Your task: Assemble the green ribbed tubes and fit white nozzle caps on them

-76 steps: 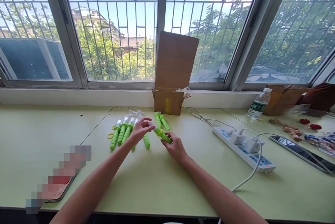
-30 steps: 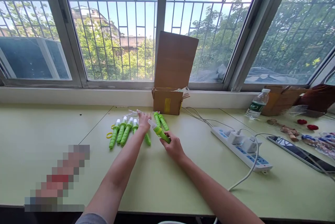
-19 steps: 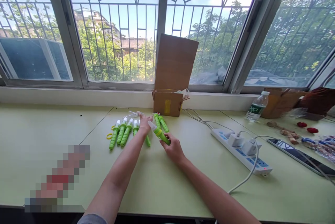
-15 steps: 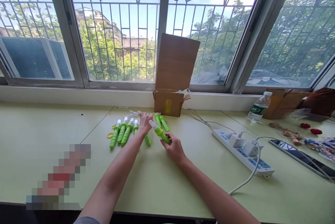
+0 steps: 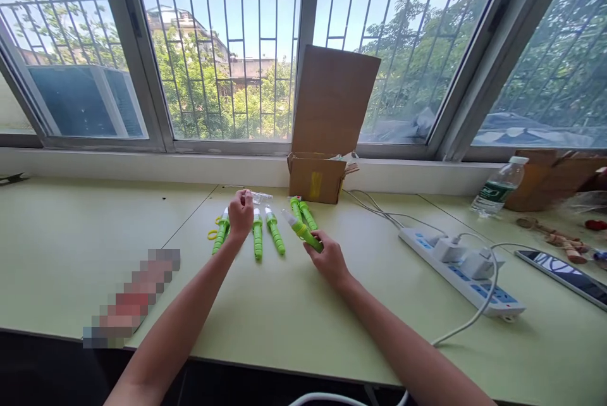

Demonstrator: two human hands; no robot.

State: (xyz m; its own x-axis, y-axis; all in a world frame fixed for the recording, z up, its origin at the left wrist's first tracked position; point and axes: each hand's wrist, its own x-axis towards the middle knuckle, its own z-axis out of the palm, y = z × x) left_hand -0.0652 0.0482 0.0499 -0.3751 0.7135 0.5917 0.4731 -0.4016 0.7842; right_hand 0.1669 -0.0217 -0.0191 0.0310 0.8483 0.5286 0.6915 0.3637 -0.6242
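Note:
My left hand (image 5: 241, 213) is closed, its fingers pinched at one end of a clear plastic piece (image 5: 262, 197) near the back of the table. My right hand (image 5: 329, 259) grips a green ribbed plastic tube (image 5: 310, 240) by its lower end, its clear whitish tip pointing up and left. Beneath and beside my left hand lie more green tubes with white tips, among them a middle tube (image 5: 258, 243) and a slanted tube (image 5: 275, 236). My left hand partly covers the others. Two more green tubes (image 5: 307, 215) rest in front of the cardboard box.
An open cardboard box (image 5: 317, 179) stands against the window sill. To the right are a power strip (image 5: 465, 276) with plugs and cables, a phone (image 5: 564, 276) and a water bottle (image 5: 500, 188). Yellow rings (image 5: 212, 235) lie left of the tubes. A blurred patch (image 5: 135, 298) is at front left.
My left hand has moved left, from among the tubes to above the left ones. My right hand still holds its green tube. The whole view has shifted a little.

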